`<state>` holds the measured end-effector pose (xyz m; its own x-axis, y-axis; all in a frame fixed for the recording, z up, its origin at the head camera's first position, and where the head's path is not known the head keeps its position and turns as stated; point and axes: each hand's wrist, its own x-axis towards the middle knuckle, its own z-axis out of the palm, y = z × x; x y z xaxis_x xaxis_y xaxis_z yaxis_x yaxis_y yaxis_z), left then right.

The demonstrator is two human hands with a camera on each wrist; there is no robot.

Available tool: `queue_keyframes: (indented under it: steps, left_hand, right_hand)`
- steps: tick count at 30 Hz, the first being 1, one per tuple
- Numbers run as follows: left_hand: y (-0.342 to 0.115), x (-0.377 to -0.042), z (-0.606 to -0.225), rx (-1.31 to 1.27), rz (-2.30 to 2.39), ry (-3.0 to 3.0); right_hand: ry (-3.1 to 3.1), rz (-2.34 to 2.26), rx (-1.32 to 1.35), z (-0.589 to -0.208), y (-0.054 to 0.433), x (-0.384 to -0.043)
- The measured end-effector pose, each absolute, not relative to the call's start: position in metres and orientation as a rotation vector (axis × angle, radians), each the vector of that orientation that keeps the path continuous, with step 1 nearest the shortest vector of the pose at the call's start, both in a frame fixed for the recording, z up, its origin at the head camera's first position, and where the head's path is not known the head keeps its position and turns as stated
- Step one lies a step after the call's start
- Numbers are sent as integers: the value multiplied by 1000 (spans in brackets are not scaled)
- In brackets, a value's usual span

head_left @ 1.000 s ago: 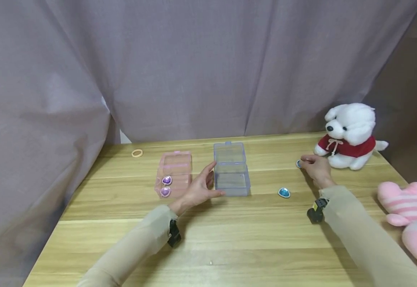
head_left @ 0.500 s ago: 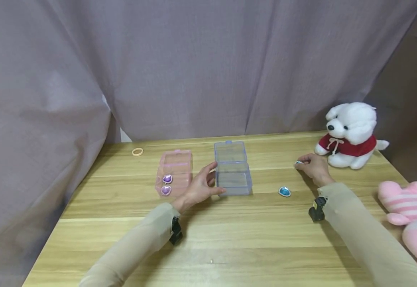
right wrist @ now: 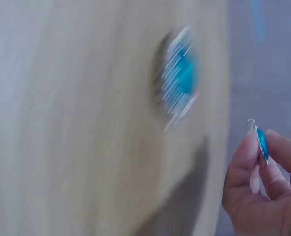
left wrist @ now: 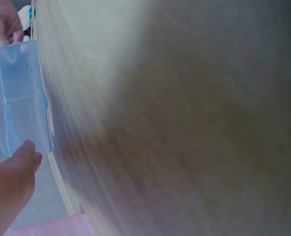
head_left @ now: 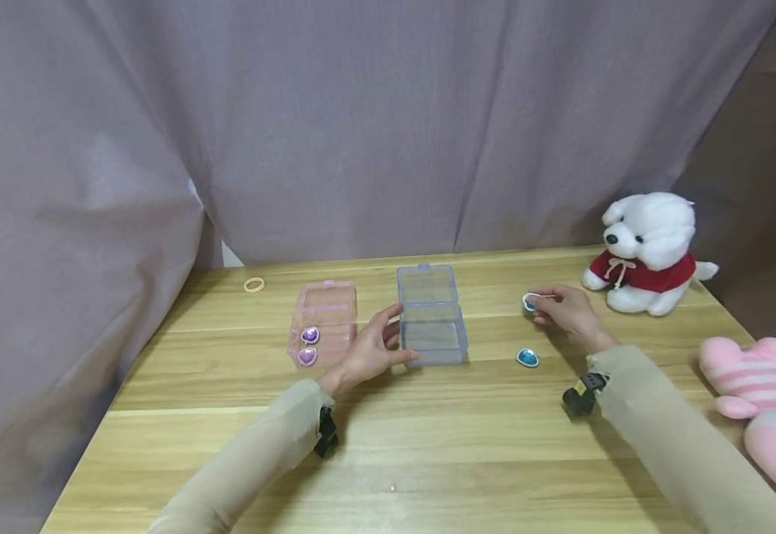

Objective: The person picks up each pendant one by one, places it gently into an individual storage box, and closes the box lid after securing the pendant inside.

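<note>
My right hand (head_left: 567,315) pinches a blue gem pendant (head_left: 530,302) with a pale beaded rim between thumb and fingers, above the table. A small wire loop tops this pendant (right wrist: 263,142) in the right wrist view. A second blue gem pendant (head_left: 527,357) lies on the table nearer the front, blurred in the right wrist view. My left hand (head_left: 370,348) rests against the left side of a clear bluish plastic box (head_left: 432,337), its thumb and fingers spread. The box's lid (head_left: 426,285) is folded back. Inside the box no item shows.
Left of the bluish box sits an open pink plastic box (head_left: 334,337) with two purple gems (head_left: 310,335) at its left part. A pale ring (head_left: 254,285) lies farther left. A white plush dog (head_left: 651,252) and a pink plush toy (head_left: 765,400) occupy the right side.
My right hand has lifted the farther blue gem pendant off the table and moved it left. My left hand stays beside the bluish box.
</note>
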<state>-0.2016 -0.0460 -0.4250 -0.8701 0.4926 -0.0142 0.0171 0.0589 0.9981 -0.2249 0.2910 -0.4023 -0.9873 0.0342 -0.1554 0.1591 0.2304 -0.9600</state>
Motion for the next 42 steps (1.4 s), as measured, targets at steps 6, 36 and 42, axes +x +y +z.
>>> queue_keyframes:
  steps: [6,36,42]
  left_hand:
    - [-47,-202,-427,514,1889,1970]
    - [-48,-200,-423,520,1817,2042]
    - [-48,-201,-424,512,1807,2065]
  right_hand:
    - [2018,-2047,22,-377,248,-226]
    - [2155,-1269,-458,-379,142,-232]
    - [2224,-1154,-514,-381,137,-233]
